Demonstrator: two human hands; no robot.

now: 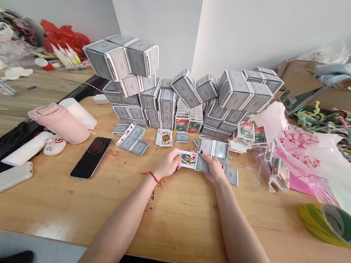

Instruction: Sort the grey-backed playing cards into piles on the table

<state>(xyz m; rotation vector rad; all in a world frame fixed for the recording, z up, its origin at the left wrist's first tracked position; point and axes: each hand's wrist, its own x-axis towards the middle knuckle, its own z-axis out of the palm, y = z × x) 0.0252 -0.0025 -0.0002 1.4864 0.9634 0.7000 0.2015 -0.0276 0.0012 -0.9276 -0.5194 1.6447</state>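
Note:
Near the middle of the table, my left hand point(168, 164) pinches the left end of a face-up playing card point(186, 159) with a court figure on it. My right hand point(214, 168) is closed on face-down grey-backed playing cards point(202, 165), which meet the right end of the face-up card. Just beyond that hand lie more grey-backed cards point(220, 148), some partly hidden under it. A small face-up pile point(164, 137) with a red court card on top rests farther back. Left of it is a fanned group of cards point(133, 139), mostly face down.
Stacked blocks of grey-backed cards point(130, 87) rise along the back, with card boxes point(188, 118) among them. To the left are a black phone point(91, 157), a pink tumbler point(63, 123) and a white case point(6, 180). Yellow tape point(313, 221) and plastic bags point(305, 149) lie right.

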